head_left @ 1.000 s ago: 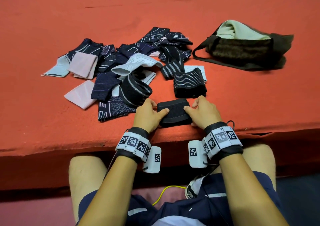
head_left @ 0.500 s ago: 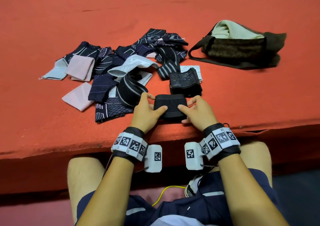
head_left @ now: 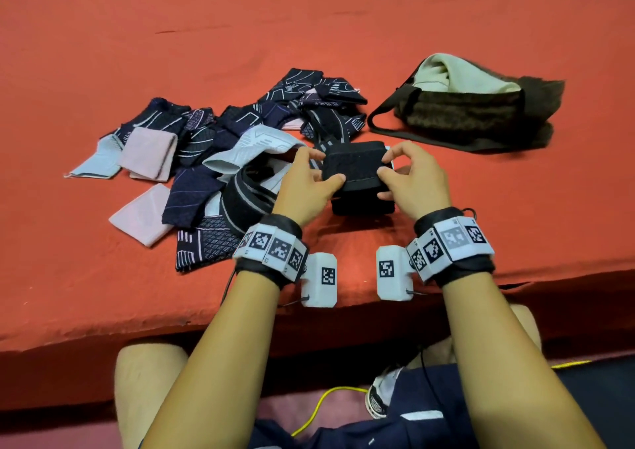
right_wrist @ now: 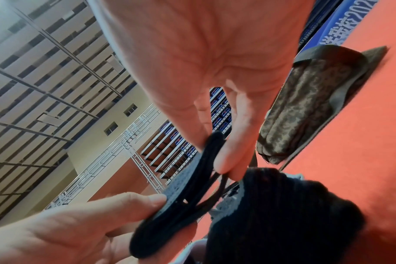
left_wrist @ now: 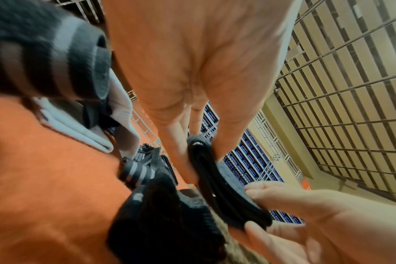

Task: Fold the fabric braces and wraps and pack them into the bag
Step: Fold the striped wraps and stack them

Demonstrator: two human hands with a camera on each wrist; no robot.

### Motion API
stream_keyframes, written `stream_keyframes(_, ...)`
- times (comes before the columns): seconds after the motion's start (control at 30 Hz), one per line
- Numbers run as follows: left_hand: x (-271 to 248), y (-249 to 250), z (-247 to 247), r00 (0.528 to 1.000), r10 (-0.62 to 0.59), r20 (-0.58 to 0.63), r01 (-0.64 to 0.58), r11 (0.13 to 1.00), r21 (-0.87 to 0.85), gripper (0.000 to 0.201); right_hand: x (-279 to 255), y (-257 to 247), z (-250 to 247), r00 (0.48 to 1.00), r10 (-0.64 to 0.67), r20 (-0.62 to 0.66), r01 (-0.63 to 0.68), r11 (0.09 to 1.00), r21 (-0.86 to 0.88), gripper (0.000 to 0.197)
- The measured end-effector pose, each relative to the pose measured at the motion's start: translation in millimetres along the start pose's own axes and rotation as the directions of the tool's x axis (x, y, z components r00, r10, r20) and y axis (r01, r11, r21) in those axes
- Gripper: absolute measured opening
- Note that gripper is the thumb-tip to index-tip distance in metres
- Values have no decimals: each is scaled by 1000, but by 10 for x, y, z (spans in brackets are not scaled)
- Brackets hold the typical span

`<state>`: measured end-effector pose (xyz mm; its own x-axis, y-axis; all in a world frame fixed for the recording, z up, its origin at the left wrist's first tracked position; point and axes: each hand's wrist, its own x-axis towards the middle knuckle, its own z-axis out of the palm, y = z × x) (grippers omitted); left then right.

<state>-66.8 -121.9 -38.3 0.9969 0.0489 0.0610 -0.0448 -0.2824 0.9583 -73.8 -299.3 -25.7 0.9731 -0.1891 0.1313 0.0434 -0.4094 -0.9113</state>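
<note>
I hold a folded black brace (head_left: 354,166) in the air between both hands, just above another black folded wrap (head_left: 362,205) on the red cloth. My left hand (head_left: 311,177) pinches its left end between thumb and fingers; my right hand (head_left: 402,170) pinches its right end. The left wrist view shows the black brace (left_wrist: 224,189) edge-on, several layers thick, and so does the right wrist view of the brace (right_wrist: 188,192). The brown bag (head_left: 474,112) lies open at the back right, a pale green cloth (head_left: 453,74) in its mouth.
A pile of navy patterned, pink and pale grey wraps (head_left: 206,146) spreads across the red table cloth (head_left: 103,277) to the left of my hands. A black grey-striped band (head_left: 240,201) lies by my left wrist. The table's front edge runs just under my wrists.
Both hands lifted the folded black brace off the cloth and carried it away from me, over the other black wrap that lay behind it.
</note>
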Motion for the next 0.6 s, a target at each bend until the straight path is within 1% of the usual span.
stream_keyframes(0.1, 177, -9, 51, 1000, -22, 3, 21, 999, 29, 35, 189, -8, 2, 1000, -16, 5, 16, 997, -70, 20)
stream_keyframes(0.17, 252, -28, 85, 1000, -24, -5, 24, 997, 74, 32, 294, 11, 33, 999, -1, 45, 5, 995, -102, 33)
stream_keyframes(0.23, 330, -116, 116, 1000, -22, -9, 24, 991, 133, 31, 361, 69, 71, 997, 28, 78, -17, 990, -141, 41)
stream_keyframes(0.3, 382, -216, 130, 1000, -22, -5, 23, 984, 178, 31, 398, 129, 98, 995, 60, 79, -45, 983, -177, 43)
stream_keyframes(0.4, 436, -300, 148, 999, -38, 4, 37, 978, 206, 32, 428, 198, 121, 991, 117, 70, -105, 981, -162, 41)
stream_keyframes(0.5, 466, -325, 169, 999, -47, 0, 46, 976, 212, 33, 457, 256, 157, 990, 131, 51, -121, 979, -165, 39)
stream_keyframes(0.6, 473, -337, 202, 997, -71, 16, 66, 980, 186, 38, 493, 289, 188, 991, 126, 53, -115, 977, -181, 39)
